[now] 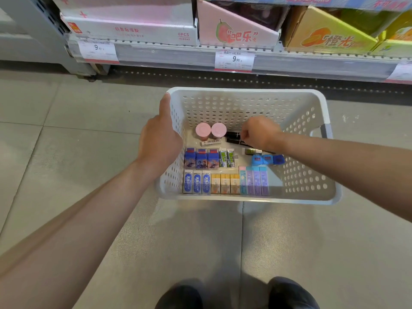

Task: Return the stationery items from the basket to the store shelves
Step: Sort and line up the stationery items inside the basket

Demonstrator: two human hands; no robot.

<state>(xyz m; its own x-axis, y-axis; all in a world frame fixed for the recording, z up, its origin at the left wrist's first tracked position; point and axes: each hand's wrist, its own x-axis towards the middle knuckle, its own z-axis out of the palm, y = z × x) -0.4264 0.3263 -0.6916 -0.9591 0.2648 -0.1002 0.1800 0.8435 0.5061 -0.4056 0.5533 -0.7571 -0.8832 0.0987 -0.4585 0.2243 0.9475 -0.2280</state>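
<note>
Now — left hand (pixel 159 139): fingers wrapped on basket (pixel 321 101) wall.
Right hand (pixel 259 132): fingers curled on black tubes (pixel 233 138) — lift straight, sparing pink jars (pixel 210 130).

One white basket (pixel 307 121) holds the small goods. Two pink round jars (pixel 210 130) stand at the back, with two black markers (pixel 233 137) beside them and one white barcoded stick (pixel 210 142) in front. Three blue picture erasers (pixel 201 160), two green-and-black packs (pixel 227 158), three blue sharpeners (pixel 267 159). Front row: three white-and-blue erasers (pixel 196 182), three yellow erasers (pixel 225 183), four pastel lead boxes (pixel 254 180). On the shelf, two full price tags (pixel 234 60) and three display boxes (pixel 236 30). Two hands (pixel 159 141), two shoes (pixel 180 295)
</note>
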